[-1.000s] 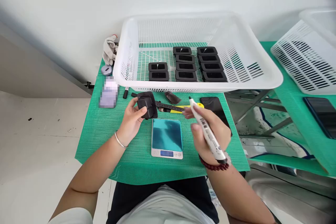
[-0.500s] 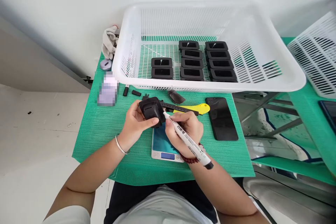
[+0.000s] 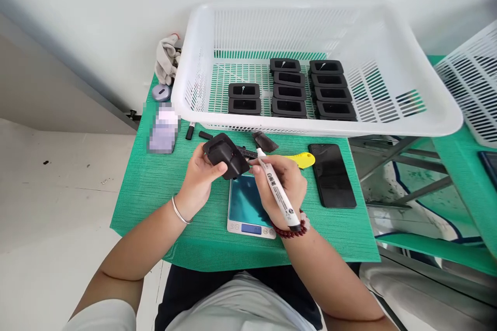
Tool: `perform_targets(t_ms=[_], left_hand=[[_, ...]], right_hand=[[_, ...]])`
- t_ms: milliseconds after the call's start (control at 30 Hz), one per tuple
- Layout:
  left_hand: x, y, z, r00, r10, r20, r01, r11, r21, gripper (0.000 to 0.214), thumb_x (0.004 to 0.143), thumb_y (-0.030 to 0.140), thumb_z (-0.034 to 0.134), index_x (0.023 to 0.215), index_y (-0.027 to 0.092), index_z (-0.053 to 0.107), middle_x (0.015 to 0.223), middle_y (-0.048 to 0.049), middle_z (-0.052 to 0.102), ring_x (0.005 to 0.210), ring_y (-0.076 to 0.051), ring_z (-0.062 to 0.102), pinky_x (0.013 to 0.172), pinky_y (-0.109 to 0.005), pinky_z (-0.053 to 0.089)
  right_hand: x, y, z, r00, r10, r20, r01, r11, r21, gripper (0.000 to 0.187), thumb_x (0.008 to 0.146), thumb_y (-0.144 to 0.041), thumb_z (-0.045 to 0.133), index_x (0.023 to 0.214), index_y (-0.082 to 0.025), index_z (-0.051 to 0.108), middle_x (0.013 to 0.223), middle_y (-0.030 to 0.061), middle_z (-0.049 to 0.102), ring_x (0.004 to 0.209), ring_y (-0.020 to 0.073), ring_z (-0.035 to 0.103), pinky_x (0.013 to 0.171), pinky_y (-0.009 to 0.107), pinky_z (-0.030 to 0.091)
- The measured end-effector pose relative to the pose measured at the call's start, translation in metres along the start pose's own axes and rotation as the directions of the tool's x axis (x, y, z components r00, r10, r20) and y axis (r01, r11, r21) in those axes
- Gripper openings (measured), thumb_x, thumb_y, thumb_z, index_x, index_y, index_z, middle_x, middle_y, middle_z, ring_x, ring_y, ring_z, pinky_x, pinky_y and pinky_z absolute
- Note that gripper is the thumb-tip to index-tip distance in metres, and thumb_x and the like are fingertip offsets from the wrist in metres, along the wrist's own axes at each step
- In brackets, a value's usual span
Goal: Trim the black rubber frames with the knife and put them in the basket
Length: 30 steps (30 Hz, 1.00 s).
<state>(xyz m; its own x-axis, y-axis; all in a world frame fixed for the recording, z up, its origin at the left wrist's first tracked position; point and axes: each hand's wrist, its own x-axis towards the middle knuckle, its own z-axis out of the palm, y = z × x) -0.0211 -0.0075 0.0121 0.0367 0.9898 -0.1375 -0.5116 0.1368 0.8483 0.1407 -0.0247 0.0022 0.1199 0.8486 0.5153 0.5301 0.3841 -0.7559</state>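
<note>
My left hand (image 3: 199, 180) grips a black moulded plastic part (image 3: 225, 155) and holds it tilted above the far left corner of a small digital scale (image 3: 250, 206). My right hand (image 3: 280, 182) is closed round a white marker pen (image 3: 277, 189), and the fingertips touch the right side of the black part. The pen's tip points up and away, just right of the part. Both hands hover over the green mat (image 3: 155, 186).
A white mesh basket (image 3: 310, 124) at the back holds several black parts (image 3: 295, 94) in rows. A black phone (image 3: 332, 175), a yellow-handled caliper (image 3: 298, 159), a pen cap (image 3: 190, 131), a cloth glove (image 3: 166, 60) and a second basket (image 3: 471, 83) lie around.
My right hand brought the marker in from the right to the black part, touched its tip there, then swung the tip upward. My left hand tilted the part.
</note>
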Motion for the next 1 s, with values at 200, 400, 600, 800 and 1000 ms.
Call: perform_targets(t_ms=[200, 400, 600, 800, 1000], left_hand=[[0.0002, 0.002, 0.0008, 0.997, -0.078, -0.012, 0.077, 0.991, -0.106, 0.046, 0.063, 0.026, 0.083, 0.095, 0.022, 0.051, 0.1, -0.0003, 0.064, 0.09, -0.016, 0.064, 0.073, -0.029, 0.055], [0.0001, 0.0007, 0.0004, 0.996, -0.092, -0.004, 0.091, 0.99, -0.105, 0.044, 0.066, 0.025, 0.081, 0.101, 0.021, 0.055, 0.105, -0.0033, 0.066, 0.096, -0.018, 0.066, 0.081, -0.033, 0.057], [-0.0016, 0.0004, 0.0026, 0.997, -0.074, 0.002, 0.074, 0.992, -0.105, 0.042, 0.065, 0.024, 0.082, 0.099, 0.021, 0.057, 0.097, -0.0007, 0.068, 0.088, -0.016, 0.067, 0.075, -0.029, 0.058], [-0.0034, 0.0015, 0.0054, 0.995, -0.095, -0.007, 0.094, 0.992, -0.081, 0.044, 0.062, 0.025, 0.084, 0.097, 0.021, 0.056, 0.094, 0.0001, 0.068, 0.087, -0.016, 0.068, 0.072, -0.028, 0.058], [-0.0023, -0.0017, 0.0033, 0.995, -0.1, -0.007, 0.099, 0.993, -0.064, 0.041, 0.064, 0.025, 0.083, 0.096, 0.02, 0.058, 0.095, -0.0011, 0.069, 0.09, -0.018, 0.068, 0.077, -0.031, 0.058]], right_hand=[[-0.0034, -0.0036, 0.0019, 0.997, 0.035, 0.073, -0.045, 0.991, 0.128, 0.027, 0.083, -0.021, 0.064, 0.107, -0.027, 0.055, 0.099, 0.0009, 0.073, 0.087, 0.0179, 0.071, 0.074, 0.032, 0.058], [-0.0079, 0.0, 0.0012, 0.991, 0.098, -0.093, -0.08, 0.981, 0.179, 0.018, 0.082, -0.022, 0.064, 0.097, -0.026, 0.055, 0.079, -0.0006, 0.068, 0.064, 0.0154, 0.066, 0.056, 0.03, 0.054], [-0.0074, -0.0004, 0.0013, 0.998, 0.057, 0.024, -0.06, 0.975, 0.212, 0.013, 0.082, -0.021, 0.062, 0.089, -0.026, 0.052, 0.067, -0.0026, 0.064, 0.05, 0.0132, 0.057, 0.05, 0.029, 0.049], [-0.0028, -0.0052, 0.0013, 0.998, 0.056, 0.041, -0.061, 0.99, 0.126, 0.01, 0.082, -0.024, 0.061, 0.086, -0.025, 0.052, 0.065, -0.0025, 0.065, 0.053, 0.0138, 0.061, 0.051, 0.028, 0.049], [0.0004, -0.0085, 0.0022, 1.0, -0.006, -0.022, 0.005, 0.999, -0.041, 0.007, 0.082, -0.024, 0.063, 0.084, -0.024, 0.056, 0.069, -0.0028, 0.067, 0.053, 0.0117, 0.061, 0.05, 0.024, 0.049]])
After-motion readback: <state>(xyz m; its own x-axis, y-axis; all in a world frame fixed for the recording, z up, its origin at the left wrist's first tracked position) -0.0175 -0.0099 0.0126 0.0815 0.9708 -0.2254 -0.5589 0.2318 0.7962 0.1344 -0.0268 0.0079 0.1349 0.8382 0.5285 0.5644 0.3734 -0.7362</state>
